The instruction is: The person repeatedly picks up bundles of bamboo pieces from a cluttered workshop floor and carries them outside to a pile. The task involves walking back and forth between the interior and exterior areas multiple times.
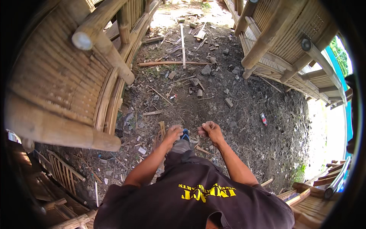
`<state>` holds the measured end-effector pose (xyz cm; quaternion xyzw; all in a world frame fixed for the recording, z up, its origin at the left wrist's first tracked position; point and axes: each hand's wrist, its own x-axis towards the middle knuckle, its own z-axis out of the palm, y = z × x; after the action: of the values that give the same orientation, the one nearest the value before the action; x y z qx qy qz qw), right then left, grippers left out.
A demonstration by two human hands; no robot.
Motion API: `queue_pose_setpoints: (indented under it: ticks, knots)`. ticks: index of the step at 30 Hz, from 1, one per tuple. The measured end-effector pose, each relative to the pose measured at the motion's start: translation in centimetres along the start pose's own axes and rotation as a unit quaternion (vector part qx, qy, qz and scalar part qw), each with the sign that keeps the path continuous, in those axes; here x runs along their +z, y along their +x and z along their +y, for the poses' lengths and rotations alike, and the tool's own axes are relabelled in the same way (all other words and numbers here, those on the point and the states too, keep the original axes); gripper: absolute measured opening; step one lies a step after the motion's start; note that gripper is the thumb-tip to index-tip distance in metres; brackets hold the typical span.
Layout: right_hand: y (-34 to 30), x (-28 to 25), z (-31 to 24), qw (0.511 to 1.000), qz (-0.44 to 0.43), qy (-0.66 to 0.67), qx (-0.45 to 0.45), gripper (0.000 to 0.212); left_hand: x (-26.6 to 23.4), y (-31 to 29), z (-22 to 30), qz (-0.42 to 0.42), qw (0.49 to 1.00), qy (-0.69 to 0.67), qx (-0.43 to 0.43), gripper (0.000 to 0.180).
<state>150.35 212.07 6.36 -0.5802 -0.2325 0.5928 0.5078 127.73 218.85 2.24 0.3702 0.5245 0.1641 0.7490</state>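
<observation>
My left hand (174, 133) is in front of my body, low in the middle of the view, with its fingers curled together. To its right, a short gap away, my right hand (212, 132) has its fingers bent in a pinch toward the left. Whatever either hand may hold is too small or hidden to make out. Between and below the hands shows a blue and dark shoe (185, 134) on one foot. Split bamboo strips (162, 128) lie on the ground just beside my left hand.
Bamboo-slat structures with thick poles stand at left (65, 126) and right (274, 34). A long wooden strip (171, 63) crosses a thin upright one (183, 44) on the littered soil ahead. Stones, scraps and a plastic bottle (263, 119) lie about. A slatted bamboo piece (63, 171) lies lower left.
</observation>
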Motion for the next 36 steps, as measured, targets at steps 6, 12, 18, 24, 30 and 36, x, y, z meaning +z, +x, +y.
queue_pose_setpoints:
  ticks: [6,12,18,24,30,36]
  knots:
    - [17.8,-5.1,-12.5,1.000,0.025,-0.005,-0.012,0.013,4.0,16.7,20.4,-0.048,0.993,0.088,0.061,0.041]
    - [39.2,-13.1,-21.1,0.999,0.018,-0.010,0.026,0.038,8.1,35.9,35.1,-0.051,0.996,0.047,0.060,0.031]
    - [63.7,-16.9,-35.9,0.994,-0.013,-0.111,0.023,0.040,12.2,53.4,48.3,-0.009,0.998,-0.035,0.048,0.031]
    - [83.5,-13.2,-49.9,0.942,-0.165,-0.291,-0.013,0.034,12.5,66.0,59.7,0.035,0.990,-0.107,0.080,0.031]
    - [103.4,-9.2,-56.2,0.863,-0.236,-0.440,-0.075,0.037,8.0,82.1,68.7,0.083,0.976,-0.198,0.045,0.033]
    - [123.2,-8.6,-61.7,0.846,-0.224,-0.483,-0.003,0.040,2.4,100.2,81.5,0.051,0.992,-0.110,-0.035,0.042]
